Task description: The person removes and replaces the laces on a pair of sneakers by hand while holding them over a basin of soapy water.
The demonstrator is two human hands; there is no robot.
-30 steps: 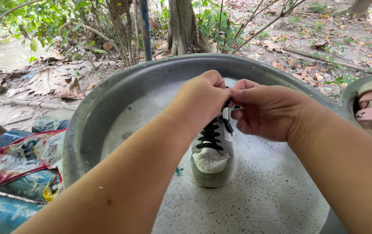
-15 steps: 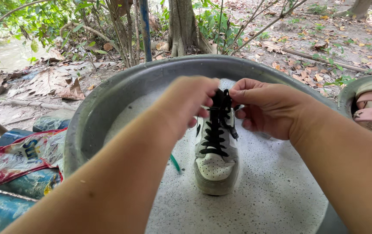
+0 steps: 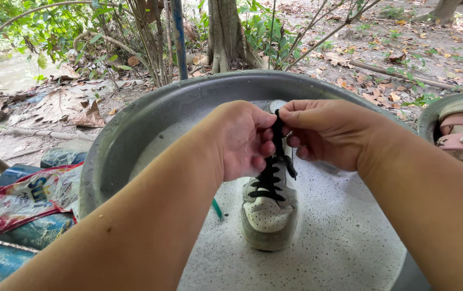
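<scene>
A white sneaker (image 3: 268,207) stands in foamy wash water inside a wide grey metal basin (image 3: 129,137) set outdoors among fallen leaves, as a person works at its black laces (image 3: 272,172). The left hand (image 3: 239,141) and right hand (image 3: 331,132) meet over the top of the lacing, both with fingers closed in a pinch on the lace near the upper eyelets; by the look of it, the lacing is being loosened or undone at the collar end, with most of the criss-cross rows below not yet slackened. The next move would seem to call for a steady hold on the shoe while lace is drawn through the eyelets. The sneaker's long axis runs away from the wearer of the camera, toe nearest, heel lifted toward the hands. A red detergent packet (image 3: 23,196) lies left of the basin.
</scene>
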